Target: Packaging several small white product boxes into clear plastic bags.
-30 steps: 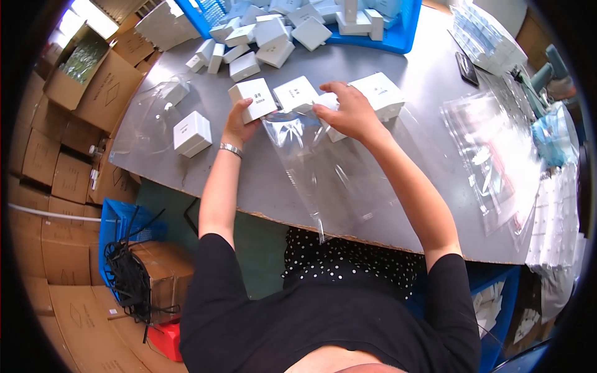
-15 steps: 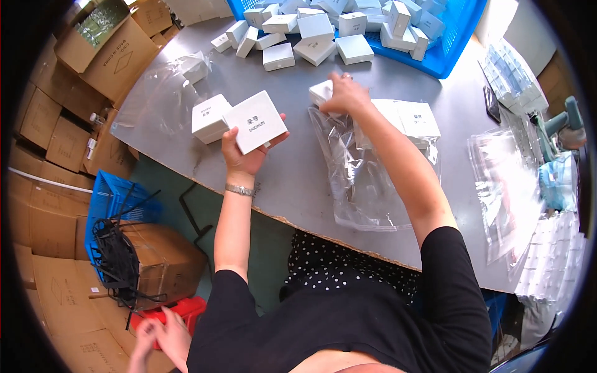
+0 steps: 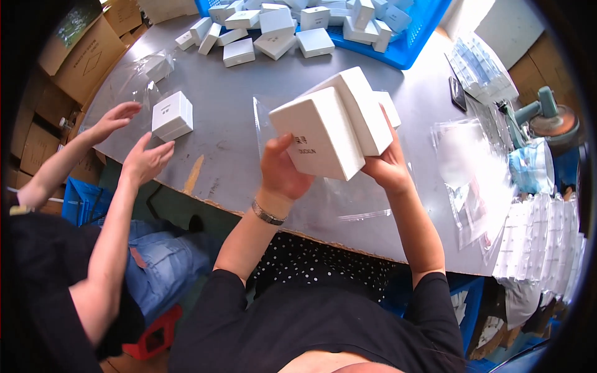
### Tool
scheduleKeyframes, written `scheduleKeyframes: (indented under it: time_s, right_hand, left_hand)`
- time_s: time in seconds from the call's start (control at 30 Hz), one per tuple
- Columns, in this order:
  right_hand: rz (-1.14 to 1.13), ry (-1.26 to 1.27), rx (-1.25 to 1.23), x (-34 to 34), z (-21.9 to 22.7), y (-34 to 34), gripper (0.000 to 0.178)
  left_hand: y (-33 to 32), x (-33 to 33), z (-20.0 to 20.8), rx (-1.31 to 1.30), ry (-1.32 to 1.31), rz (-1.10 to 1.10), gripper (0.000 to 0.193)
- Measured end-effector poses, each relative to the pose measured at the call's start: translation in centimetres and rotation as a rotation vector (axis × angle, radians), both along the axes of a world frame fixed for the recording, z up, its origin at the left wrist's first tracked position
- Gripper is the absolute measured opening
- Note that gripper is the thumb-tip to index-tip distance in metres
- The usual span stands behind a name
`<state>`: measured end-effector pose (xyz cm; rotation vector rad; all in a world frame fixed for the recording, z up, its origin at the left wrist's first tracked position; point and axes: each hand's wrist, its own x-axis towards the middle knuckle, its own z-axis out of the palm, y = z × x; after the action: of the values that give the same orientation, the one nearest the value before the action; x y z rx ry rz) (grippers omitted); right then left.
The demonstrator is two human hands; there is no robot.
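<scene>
In front of me, my left hand (image 3: 281, 171) is closed around a square white box (image 3: 316, 133), its thumb on the printed face. My right hand (image 3: 390, 166) grips another white box (image 3: 362, 109), pressed flat against the first one, both tilted above the table. Whether more boxes sit between my hands is hard to see. Below and behind them lies a clear plastic bag (image 3: 364, 214), partly hidden by my hands. Part of a smaller white box (image 3: 388, 107) shows behind my right hand.
A co-worker's two hands (image 3: 149, 160) reach toward stacked white boxes (image 3: 174, 117) on my left. Many white boxes (image 3: 239, 53) lie before and inside a blue crate (image 3: 404, 61). At right are a phone (image 3: 458, 93), clear bags (image 3: 463, 180) and a small fan (image 3: 552, 119).
My right hand has come back from the small box and now grips a white box against the left hand's one. The co-worker has moved in at the left, beside the stacked boxes.
</scene>
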<state>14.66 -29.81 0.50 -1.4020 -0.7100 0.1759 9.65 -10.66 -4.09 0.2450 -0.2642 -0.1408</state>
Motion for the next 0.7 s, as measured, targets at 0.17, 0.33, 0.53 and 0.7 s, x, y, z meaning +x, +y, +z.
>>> scheduleKeyframes:
  time_s: [0.17, 0.33, 0.53, 0.7]
  right_hand:
    - [-0.268, -0.077, 0.012, -4.4, -0.1, -7.6, 0.128]
    - [-0.517, -0.283, -0.176, -11.9, -2.1, -15.7, 0.104]
    - [-0.467, -0.071, -0.133, -15.0, -10.0, -17.8, 0.084]
    - [-0.545, -0.038, -0.129, -16.4, -10.1, -18.0, 0.087]
  left_hand:
    - [-6.0, -0.9, -0.2, 0.577, -0.218, 0.251, 0.079]
    - [-13.7, -5.6, -0.3, 0.963, -0.646, 0.256, 0.098]
    - [-16.9, -7.7, -5.1, 1.395, -0.761, 0.426, 0.102]
    - [-18.3, -8.0, -6.6, 1.312, -0.679, 0.259, 0.119]
